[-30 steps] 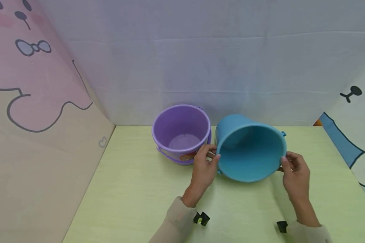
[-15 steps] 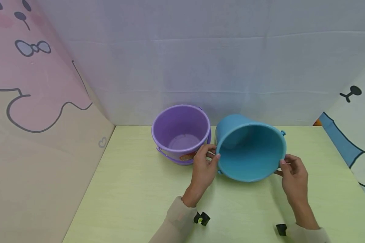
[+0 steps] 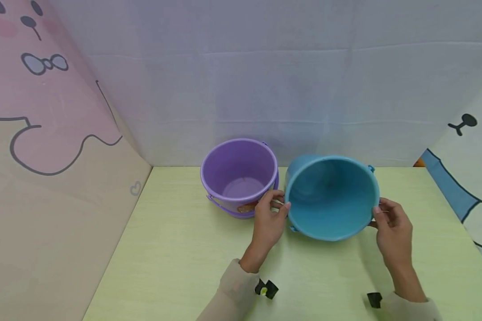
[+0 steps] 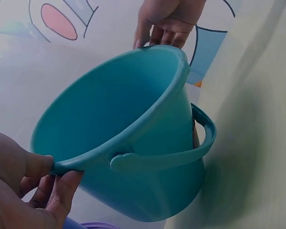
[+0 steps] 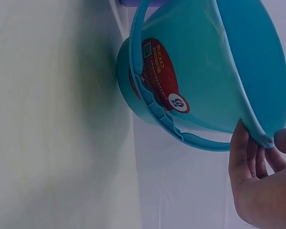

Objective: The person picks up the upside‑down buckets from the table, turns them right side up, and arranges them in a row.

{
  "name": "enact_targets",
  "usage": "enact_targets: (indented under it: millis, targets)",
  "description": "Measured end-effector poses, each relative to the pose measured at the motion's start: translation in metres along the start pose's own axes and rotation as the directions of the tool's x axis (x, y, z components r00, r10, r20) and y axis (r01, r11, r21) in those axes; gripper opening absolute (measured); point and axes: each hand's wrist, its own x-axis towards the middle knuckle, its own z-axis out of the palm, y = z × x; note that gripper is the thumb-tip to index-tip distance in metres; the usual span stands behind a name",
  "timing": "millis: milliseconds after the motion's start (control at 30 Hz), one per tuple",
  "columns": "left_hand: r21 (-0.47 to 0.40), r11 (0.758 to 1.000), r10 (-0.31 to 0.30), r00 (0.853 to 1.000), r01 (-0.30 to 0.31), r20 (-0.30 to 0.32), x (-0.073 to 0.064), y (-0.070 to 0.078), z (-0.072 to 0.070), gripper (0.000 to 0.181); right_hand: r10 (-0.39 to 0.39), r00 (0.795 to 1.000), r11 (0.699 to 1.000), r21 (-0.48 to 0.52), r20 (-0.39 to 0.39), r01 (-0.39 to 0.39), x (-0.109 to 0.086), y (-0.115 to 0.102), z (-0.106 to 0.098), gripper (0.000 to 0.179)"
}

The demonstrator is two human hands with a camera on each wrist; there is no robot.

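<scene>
A blue bucket [image 3: 331,200] is tipped with its mouth toward me. My left hand [image 3: 268,223] pinches its rim on the left, thumb at the mouth's edge and fingers outside. On the opposite side my right hand [image 3: 394,232] pinches the rim the same way. Its handle [image 4: 167,161] hangs down along the side in the left wrist view. In the right wrist view a dark red label [image 5: 159,71] shows on its wall. Just left of it a purple bucket [image 3: 241,178] stands upright with nothing inside, close to the back of my left hand.
Both buckets are near the back of the pale green table [image 3: 164,254], before a whitish cloth backdrop [image 3: 265,89]. Side panels with cartoon animals rise at left [image 3: 56,156] and right. Small black pieces [image 3: 266,289] show beside both sleeves.
The blue bucket has turned slightly, so its mouth faces me more squarely and its right rim sits a little farther right. My right hand has shifted slightly right and up with it.
</scene>
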Motion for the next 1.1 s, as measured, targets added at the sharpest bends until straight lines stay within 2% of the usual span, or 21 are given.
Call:
enact_targets:
  millis: [133,300,633,867,1100]
  targets:
    - [-0.053,0.998,-0.022,1.0,0.022,-0.003,0.0009,-0.0001,0.0001,0.02,0.016,0.999,1.0,0.005,0.048,-0.016,-0.0034,-0.0015,-0.0014,0.042]
    - [-0.09,0.995,-0.041,0.999,0.04,-0.012,0.0016,0.0001,0.0003,0.02,-0.016,0.996,1.0,-0.001,0.087,0.016,-0.0059,-0.0003,-0.002,0.047]
    - [-0.172,0.982,-0.082,0.997,0.079,-0.007,0.0024,0.0013,0.0011,0.022,0.042,0.999,0.998,0.038,0.013,-0.043,-0.0012,-0.0056,-0.0019,0.042]
    - [-0.206,0.972,-0.122,0.992,0.114,-0.022,0.0039,0.0042,0.0026,0.022,0.041,0.994,0.983,0.175,0.104,-0.059,-0.0035,-0.0045,-0.0068,0.047]
    - [-0.224,0.967,-0.131,0.991,0.12,-0.035,0.005,0.0035,0.005,0.026,0.038,0.991,0.962,0.264,0.126,-0.07,-0.0035,-0.0045,-0.0091,0.045]
